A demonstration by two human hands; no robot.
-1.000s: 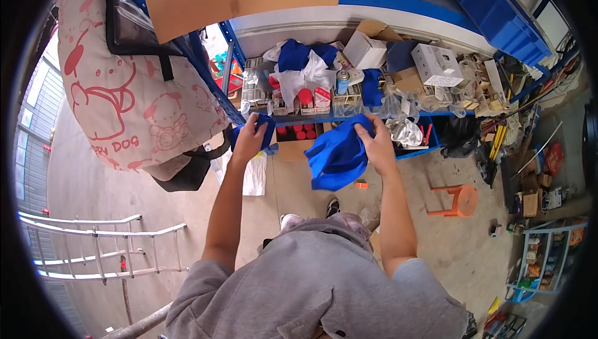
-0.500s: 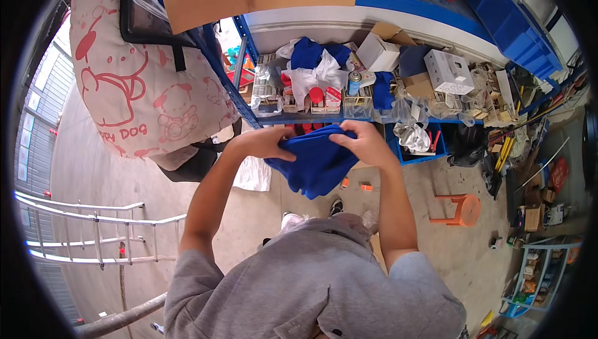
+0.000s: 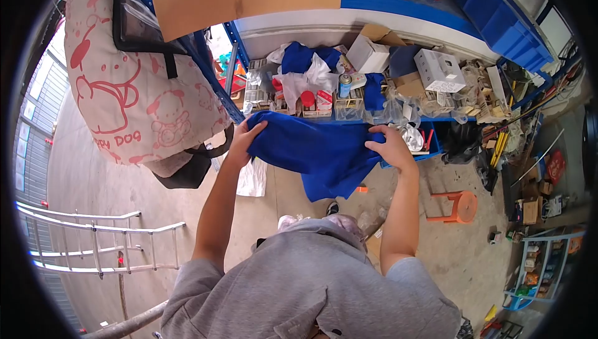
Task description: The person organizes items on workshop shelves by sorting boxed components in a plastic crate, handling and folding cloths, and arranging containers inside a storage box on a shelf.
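A blue cloth (image 3: 311, 152) is stretched out between my two hands, in front of the shelf's edge. My left hand (image 3: 245, 141) grips its upper left corner, with the thumb on top. At the right end, my right hand (image 3: 391, 147) pinches the cloth between thumb and fingers. The cloth sags in the middle and its lower part hangs over the floor. Beyond it, more blue and white cloths (image 3: 298, 58) lie on the shelf, near a spray can (image 3: 344, 85) and a red-lidded container (image 3: 308, 98).
A blue shelf (image 3: 411, 12) spans the back, with a white box (image 3: 439, 70) and a blue bin (image 3: 498, 18). A patterned cover (image 3: 124, 90) hangs at left, above a metal ladder (image 3: 99, 230). An orange stool (image 3: 461, 207) stands at right.
From a second ago, my hands came together with the blue cloth, then moved apart again. The cloth is now spread wide between them instead of bunched.
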